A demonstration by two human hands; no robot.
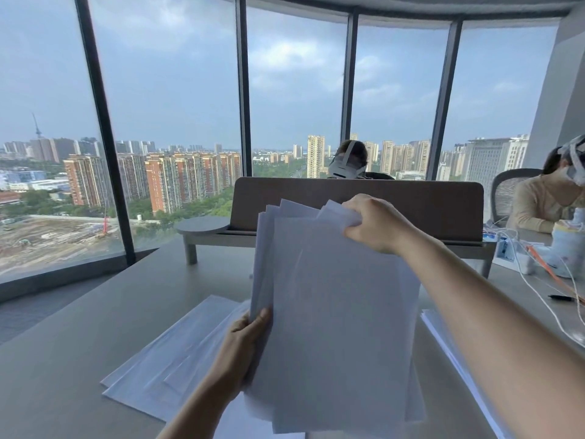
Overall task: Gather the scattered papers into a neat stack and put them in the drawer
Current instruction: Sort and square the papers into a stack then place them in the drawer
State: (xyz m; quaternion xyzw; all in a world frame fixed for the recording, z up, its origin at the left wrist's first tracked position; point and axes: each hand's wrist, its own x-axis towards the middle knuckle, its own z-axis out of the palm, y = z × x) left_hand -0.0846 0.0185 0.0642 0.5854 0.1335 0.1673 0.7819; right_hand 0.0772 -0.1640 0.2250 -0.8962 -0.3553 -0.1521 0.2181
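Note:
A loose bundle of white papers (335, 312) is held upright above the grey table (63, 359), its sheets fanned and uneven at the top. My left hand (243, 340) grips the bundle's left edge low down. My right hand (373, 223) pinches the top right corner. More white sheets (171, 359) lie overlapping on the table to the lower left. Another few sheets (443, 337) lie at the right, partly hidden by my right forearm. No drawer is in view.
A brown desk divider (411, 204) on a grey shelf stands behind the papers. Beyond it sits a person wearing a headset (346, 163); a second person (550, 198) sits at the right. White cables (538, 286), a pen (562, 298) and a cloth bundle (566, 248) crowd the right side.

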